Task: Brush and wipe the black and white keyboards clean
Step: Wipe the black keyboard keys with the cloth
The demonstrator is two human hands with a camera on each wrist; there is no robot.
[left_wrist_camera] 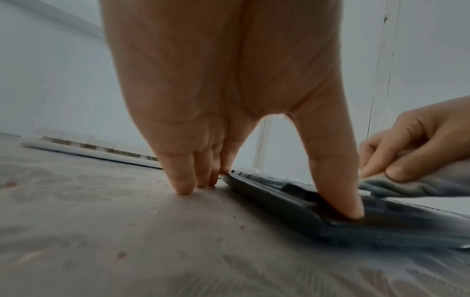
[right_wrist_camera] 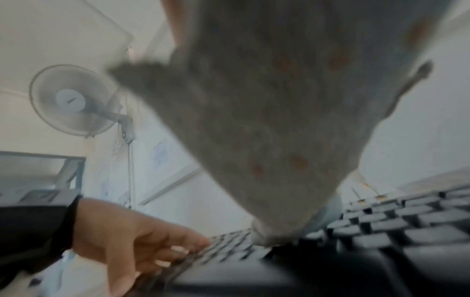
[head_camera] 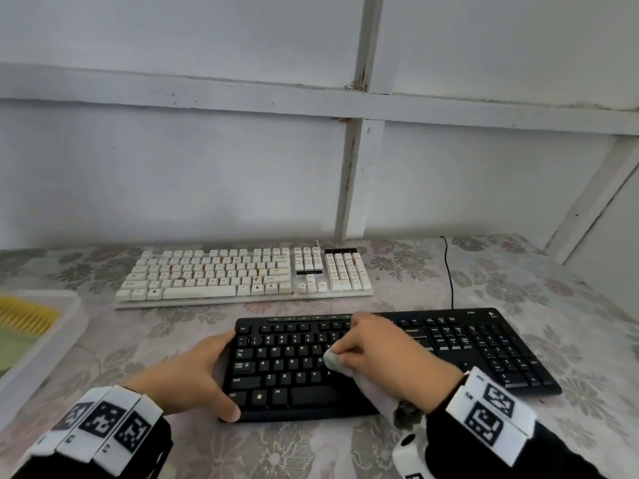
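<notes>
Keyboards are lying one behind the other on the floral-covered tabletop [head_camera: 518, 281]. The black keyboard [head_camera: 484, 354] is sitting nearest the person, slightly angled, with both hands on its left half. The white keyboard [head_camera: 242, 274] is resting farther back, near the wall and well apart from either hand, its keys showing orange-brown stains.

The left hand [head_camera: 193, 371] is bracing the left end of the black keyboard: its thumb [left_wrist_camera: 338, 180] is pressing on the near left corner, while the fingers [left_wrist_camera: 183, 176] are reaching down along the left edge, their tips touching the tabletop just beside the casing.

The right hand [head_camera: 387, 357] is curling around a pale grey cloth [head_camera: 333, 360], pinching it between thumb and fingers and pressing its bunched tip onto the letter keys near the middle of the main block. In the right wrist view the cloth [right_wrist_camera: 267, 120] is hanging down onto the keys and showing small orange spots.

A black cable [head_camera: 449, 271] is running from the black keyboard's back edge toward the wall. At the left edge, a pale tray [head_camera: 69, 326] is holding something with yellow bristles [head_camera: 24, 316].
</notes>
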